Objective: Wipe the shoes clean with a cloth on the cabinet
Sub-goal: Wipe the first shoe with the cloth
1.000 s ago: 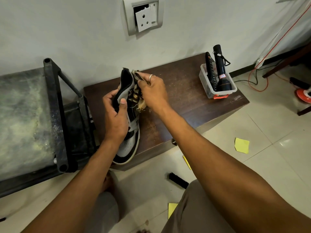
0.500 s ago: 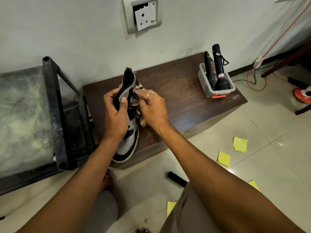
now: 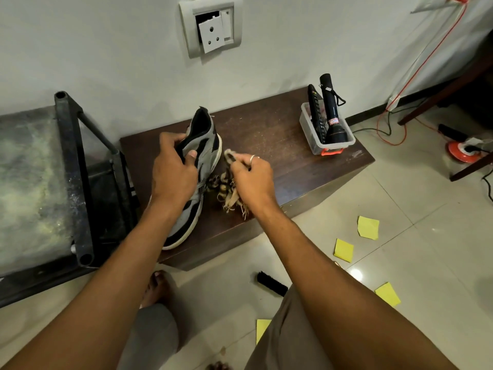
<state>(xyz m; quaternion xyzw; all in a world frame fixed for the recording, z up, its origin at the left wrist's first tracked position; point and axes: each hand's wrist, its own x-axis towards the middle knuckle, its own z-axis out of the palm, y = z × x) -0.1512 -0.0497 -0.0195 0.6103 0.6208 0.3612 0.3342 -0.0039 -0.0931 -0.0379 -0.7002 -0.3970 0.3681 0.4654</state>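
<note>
A grey, black and white sneaker (image 3: pixel 205 145) is propped on the dark brown cabinet (image 3: pixel 288 145), toe toward me and heel raised. My left hand (image 3: pixel 174 166) grips it at the collar, thumb on the side panel. My right hand (image 3: pixel 249 177) sits just right of the shoe, closed around a frayed tan and brown cloth (image 3: pixel 229 193). The cloth's ragged end hangs below my fist over the cabinet top, close to the shoe's side. One end pokes out above my fingers, near the white sole edge.
A clear plastic bin (image 3: pixel 317 140) holding a black torch (image 3: pixel 332 113) stands at the cabinet's right end. A black metal frame (image 3: pixel 72 166) with a stained surface lies to the left. A black brush (image 3: pixel 272 283) and yellow notes (image 3: pixel 368 227) lie on the tiled floor.
My right hand has slid with the cloth from the shoe's tongue area down and out to its right side. The shoe has turned so its side faces up.
</note>
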